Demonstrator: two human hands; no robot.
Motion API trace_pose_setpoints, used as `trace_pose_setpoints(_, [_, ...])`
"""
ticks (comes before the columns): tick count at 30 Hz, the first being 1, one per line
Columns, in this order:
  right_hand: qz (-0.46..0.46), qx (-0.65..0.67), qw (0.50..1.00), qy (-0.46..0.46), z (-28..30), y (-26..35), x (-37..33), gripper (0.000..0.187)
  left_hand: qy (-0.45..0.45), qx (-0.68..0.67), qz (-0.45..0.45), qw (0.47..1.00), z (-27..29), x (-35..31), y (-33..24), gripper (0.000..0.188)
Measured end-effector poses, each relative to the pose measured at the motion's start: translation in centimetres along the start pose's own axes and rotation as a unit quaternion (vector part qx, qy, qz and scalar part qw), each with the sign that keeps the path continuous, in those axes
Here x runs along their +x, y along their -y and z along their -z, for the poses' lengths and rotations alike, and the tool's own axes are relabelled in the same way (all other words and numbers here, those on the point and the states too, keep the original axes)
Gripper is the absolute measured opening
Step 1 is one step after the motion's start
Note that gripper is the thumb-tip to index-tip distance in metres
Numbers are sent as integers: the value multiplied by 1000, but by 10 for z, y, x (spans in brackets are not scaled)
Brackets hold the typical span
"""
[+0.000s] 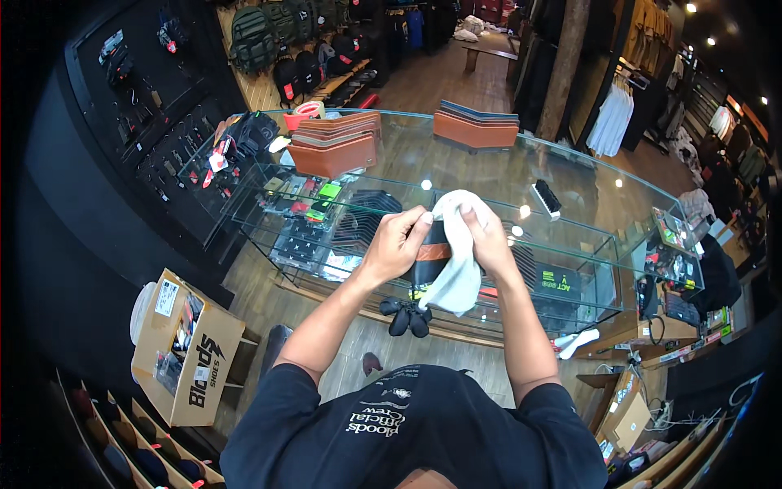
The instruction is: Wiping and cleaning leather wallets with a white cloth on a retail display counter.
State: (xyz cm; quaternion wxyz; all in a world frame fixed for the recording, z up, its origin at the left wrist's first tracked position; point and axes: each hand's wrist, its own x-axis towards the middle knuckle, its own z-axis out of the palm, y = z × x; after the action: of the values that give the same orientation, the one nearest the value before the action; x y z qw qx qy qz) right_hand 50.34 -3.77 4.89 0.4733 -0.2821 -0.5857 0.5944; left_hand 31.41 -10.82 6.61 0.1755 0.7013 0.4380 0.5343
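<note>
Above the glass counter, my left hand is closed, thumb and fingers pinching the upper edge of a black item with a brown band. Its kind is unclear, as cloth covers part of it. My right hand grips a white cloth that drapes down over the item's right side. Below them show several black rounded pieces; whether they hang from the item cannot be told. To the right on the glass lies a brush with black bristles.
Brown leather wallets stand in a row at the counter's left, with another row farther back. A red tape roll is behind the first. Stacked goods fill the case. An open cardboard box stands at lower left.
</note>
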Motion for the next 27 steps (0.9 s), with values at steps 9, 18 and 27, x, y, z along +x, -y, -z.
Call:
trace_pose_setpoints(9, [58,-158,986,11,-23,2,-36,32,72,-6,-13,997,31,-8,-3,32])
trace_pose_setpoints(18, [49,-248,957,145,-74,-12,-43,38,108,71,-10,992,91,-50,12,28])
trace_pose_setpoints(27, [143,-137,979,-48,-157,-37,-67,40,-235,87,67,966,139,-135,16,30])
